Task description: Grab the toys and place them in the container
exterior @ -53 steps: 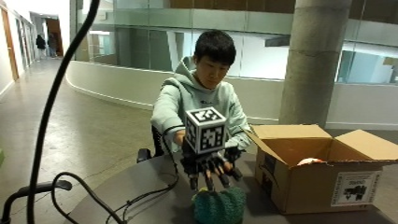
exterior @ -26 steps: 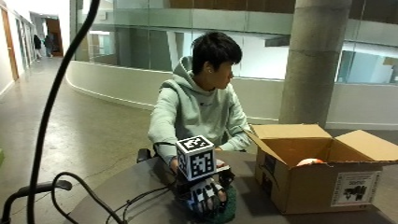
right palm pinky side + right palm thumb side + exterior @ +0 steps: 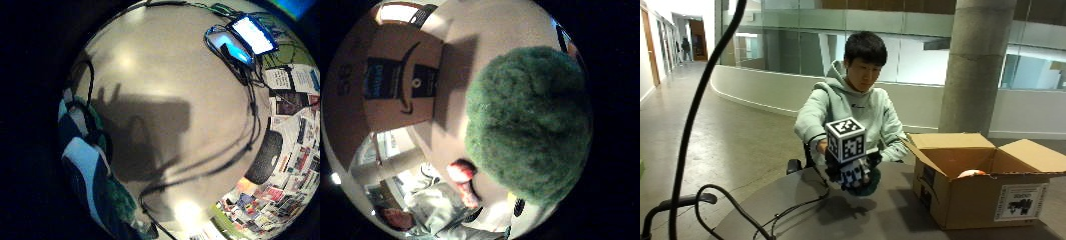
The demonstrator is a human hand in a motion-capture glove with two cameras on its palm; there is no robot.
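Fingers of my gloved right hand (image 3: 852, 174) are curling round the green plush toy (image 3: 868, 184), holding it above the table (image 3: 840, 220). I'm aiming to clear the raised flap before releasing inside the cardboard box (image 3: 973, 200).

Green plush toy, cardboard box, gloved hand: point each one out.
Green plush toy (image 3: 530, 125), thumb side palm view, middle of its fuzzy body.
Cardboard box (image 3: 969, 200), outside view, front wall.
Gloved hand (image 3: 852, 175), outside view, fingers curled round the toy.
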